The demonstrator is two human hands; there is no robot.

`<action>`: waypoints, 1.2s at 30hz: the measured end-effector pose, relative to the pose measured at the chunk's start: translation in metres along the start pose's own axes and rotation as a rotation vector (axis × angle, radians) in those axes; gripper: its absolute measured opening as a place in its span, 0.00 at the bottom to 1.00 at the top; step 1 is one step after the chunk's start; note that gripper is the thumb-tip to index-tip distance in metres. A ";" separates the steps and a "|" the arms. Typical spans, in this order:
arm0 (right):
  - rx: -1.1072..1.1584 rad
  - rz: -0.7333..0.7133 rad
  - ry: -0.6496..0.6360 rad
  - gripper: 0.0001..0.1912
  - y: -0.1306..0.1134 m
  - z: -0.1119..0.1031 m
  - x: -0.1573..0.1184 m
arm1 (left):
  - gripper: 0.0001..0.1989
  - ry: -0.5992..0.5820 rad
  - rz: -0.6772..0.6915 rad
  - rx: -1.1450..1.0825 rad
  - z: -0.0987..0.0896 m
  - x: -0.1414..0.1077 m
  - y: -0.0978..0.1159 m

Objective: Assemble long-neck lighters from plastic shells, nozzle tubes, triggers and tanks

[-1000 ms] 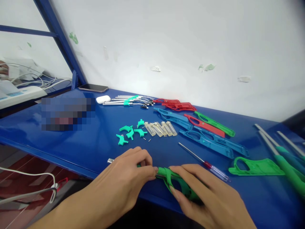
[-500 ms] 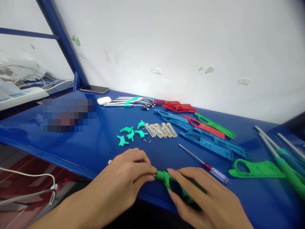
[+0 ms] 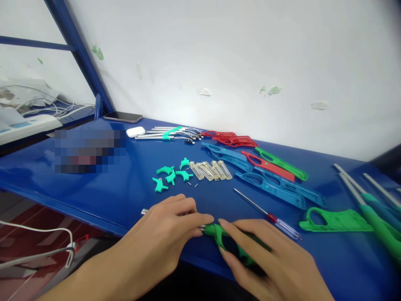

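Observation:
Near the table's front edge, my right hand (image 3: 275,255) grips the green handle of a long-nosed lighter (image 3: 218,235), thumb and fingers on either side of its trigger loop. My left hand (image 3: 172,230) is closed around the lighter's metal tube, just where it enters the handle. A bit of shiny metal (image 3: 144,212) shows beyond the left knuckles; most of the tube is hidden by the hand. Right of the handle lie a screwdriver (image 3: 283,225) with a clear and red grip and a loose green handle half (image 3: 336,220).
Teal triggers (image 3: 160,184), clear fuel tanks (image 3: 214,170) and tiny pins lie ahead. Behind are metal tubes with wires (image 3: 166,136), red (image 3: 234,140) and blue (image 3: 269,188) handle halves. Lighters (image 3: 369,213) lie at right, a phone (image 3: 123,117) and a white case (image 3: 135,132) at back left.
My left thumb has stretched forward over the end of the green handle, and a short piece of metal tube shows below it. My right hand keeps its grip nearly unmoved.

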State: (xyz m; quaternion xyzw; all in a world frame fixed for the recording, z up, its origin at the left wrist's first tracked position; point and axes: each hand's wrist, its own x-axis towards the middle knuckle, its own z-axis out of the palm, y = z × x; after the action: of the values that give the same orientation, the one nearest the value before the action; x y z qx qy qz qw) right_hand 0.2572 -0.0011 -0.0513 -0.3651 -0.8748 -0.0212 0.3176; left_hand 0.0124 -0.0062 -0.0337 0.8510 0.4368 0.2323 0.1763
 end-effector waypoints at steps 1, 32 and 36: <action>-0.002 0.001 -0.002 0.19 -0.001 -0.002 0.001 | 0.15 0.003 0.005 0.007 0.000 0.000 0.000; 0.016 0.111 0.114 0.20 0.000 0.013 -0.011 | 0.25 -0.015 0.273 0.284 -0.008 0.003 0.000; 0.013 0.103 0.126 0.18 0.001 0.012 -0.010 | 0.23 -0.005 0.289 0.288 -0.006 0.002 -0.001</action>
State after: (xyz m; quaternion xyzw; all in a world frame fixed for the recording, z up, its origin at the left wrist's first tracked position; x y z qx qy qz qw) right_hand 0.2569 -0.0032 -0.0675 -0.4053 -0.8333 -0.0220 0.3752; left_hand 0.0095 -0.0033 -0.0285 0.9218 0.3384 0.1882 0.0188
